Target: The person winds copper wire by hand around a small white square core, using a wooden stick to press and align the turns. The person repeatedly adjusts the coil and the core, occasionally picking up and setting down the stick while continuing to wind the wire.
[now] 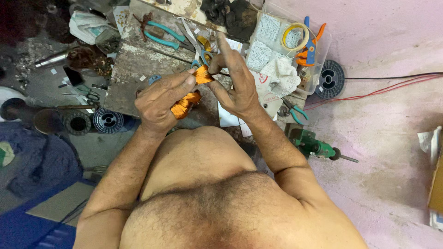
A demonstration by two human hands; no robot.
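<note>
The person's left hand (pixel 161 99) is clamping its thumb and fingers shut around a bundle of orange copper wire (pixel 190 94), the coil running through the fist. Its long axis is slanting from the lower end under the left fingers up toward the right hand (pixel 233 80), where the upper end is poking out just past the left thumb tip. The right hand is pinching that upper end between thumb and bent fingers, index finger pointing up and away; exactly how much wire it is gripping is hard to tell, since the fingers cover it.

Just beyond the fingertips, blue-handled scissors (pixel 203 56) are lying on a worn wooden board (pixel 134 69). Farther past them, teal-handled pliers (pixel 161 36) are resting. Out to the right of the right hand, a clear plastic box (pixel 286 39) is holding white pieces and a yellow tape roll (pixel 295 36). Near the right forearm, a green drill (pixel 316 145) is lying on the floor.
</note>
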